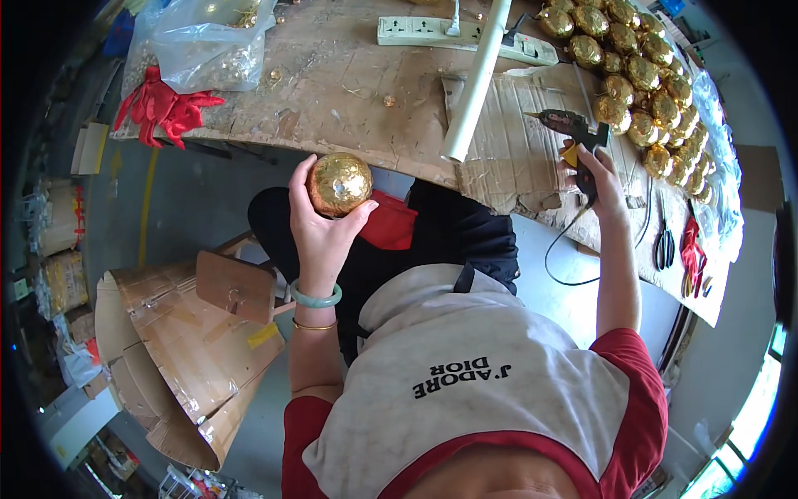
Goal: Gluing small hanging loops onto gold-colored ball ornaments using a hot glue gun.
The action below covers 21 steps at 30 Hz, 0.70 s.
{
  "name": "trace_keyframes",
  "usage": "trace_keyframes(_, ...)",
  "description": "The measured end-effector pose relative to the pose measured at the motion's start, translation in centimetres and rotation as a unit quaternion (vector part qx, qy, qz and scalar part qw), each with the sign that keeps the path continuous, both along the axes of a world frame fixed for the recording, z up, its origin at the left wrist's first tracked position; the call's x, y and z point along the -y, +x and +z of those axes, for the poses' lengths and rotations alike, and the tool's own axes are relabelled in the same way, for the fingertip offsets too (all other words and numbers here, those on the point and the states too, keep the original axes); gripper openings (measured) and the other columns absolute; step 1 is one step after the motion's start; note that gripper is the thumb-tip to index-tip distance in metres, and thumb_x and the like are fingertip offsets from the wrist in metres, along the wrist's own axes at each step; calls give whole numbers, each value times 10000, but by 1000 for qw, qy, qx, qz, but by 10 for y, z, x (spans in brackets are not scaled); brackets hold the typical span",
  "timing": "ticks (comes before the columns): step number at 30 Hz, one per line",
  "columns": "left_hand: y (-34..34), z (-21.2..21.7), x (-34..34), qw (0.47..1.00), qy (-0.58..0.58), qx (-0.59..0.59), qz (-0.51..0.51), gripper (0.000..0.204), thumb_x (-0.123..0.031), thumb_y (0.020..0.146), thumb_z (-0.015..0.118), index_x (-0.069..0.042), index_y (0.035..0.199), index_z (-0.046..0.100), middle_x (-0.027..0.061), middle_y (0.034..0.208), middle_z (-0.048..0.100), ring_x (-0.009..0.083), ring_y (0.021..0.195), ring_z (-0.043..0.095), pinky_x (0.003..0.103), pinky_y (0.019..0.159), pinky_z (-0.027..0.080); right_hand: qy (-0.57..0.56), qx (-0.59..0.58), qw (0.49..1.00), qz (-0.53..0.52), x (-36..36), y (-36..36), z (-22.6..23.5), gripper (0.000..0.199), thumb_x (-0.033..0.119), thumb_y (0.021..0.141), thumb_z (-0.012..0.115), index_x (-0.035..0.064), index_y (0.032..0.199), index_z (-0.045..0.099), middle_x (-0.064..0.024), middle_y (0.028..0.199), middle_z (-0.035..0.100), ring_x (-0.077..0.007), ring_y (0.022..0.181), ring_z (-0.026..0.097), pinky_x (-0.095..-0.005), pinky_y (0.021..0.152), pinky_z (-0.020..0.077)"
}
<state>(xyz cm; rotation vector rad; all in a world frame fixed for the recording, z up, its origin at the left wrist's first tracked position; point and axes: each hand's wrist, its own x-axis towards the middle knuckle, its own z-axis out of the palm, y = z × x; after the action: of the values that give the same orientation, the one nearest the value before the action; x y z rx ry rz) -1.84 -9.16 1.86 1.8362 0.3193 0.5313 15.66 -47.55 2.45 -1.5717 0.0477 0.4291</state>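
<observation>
Fingers (306,179) of left hand (320,224) around gold foil ball (339,184).

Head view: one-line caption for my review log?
Left hand holds a gold foil ball; right hand grips a glue gun beside rows of gold balls.

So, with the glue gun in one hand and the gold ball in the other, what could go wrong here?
1. The right hand holds the dark glue gun; its tip may burn fingers or the brown corrugated cardboard sheet.
2. The round gold foil-wrapped ball rests only in the left hand, beyond the worn wooden table edge, and could drop.
</observation>
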Motion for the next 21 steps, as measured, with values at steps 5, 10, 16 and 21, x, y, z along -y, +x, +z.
trace_keyframes(5, -12, -5, -3, 999, 28, 4, 17, 800, -71, 652, 867, -20, 1316, 424, 120, 1214, 519, 196, 1082, 543, 329, 949, 472, -109, 0, 994, -32, 14, 21, -11, 377, 352, 940, 601, -17, 999, 651, -89, 825, 687, -153, 675, 649, -243, 565, 497)
trace_keyframes(10, -25, -4, -10, 1000, -13, 3, 26, 794, -77, 664, 863, -19, 1320, 420, 116, 1215, 516, 195, 1082, 544, 325, 954, 468, -613, 177, 764, 99, 6, 36, 38, 450, 424, 915, 614, -9, 813, 685, -91, 633, 638, -161, 563, 590, -347, 544, 468)
trace_keyframes(16, -27, -8, -10, 1000, -15, -9, 10, 806, -88, 661, 863, -20, 1327, 414, 113, 1233, 496, 195, 1115, 525, 323, 973, 453, -292, 483, 775, 283, -130, 52, 77, 233, 70, 920, 591, 40, 1144, 646, -130, 1068, 682, -270, 979, 667, -347, 861, 532)
trace_keyframes(21, -34, -11, -15, 1000, 19, 10, -10, 823, -82, 648, 861, -21, 1333, 409, 104, 1250, 476, 197, 1146, 507, 327, 992, 439, -302, 576, 576, 495, -245, 91, 30, 348, -66, 831, 547, 87, 1127, 647, -92, 1097, 633, -293, 1041, 617, -365, 838, 526)
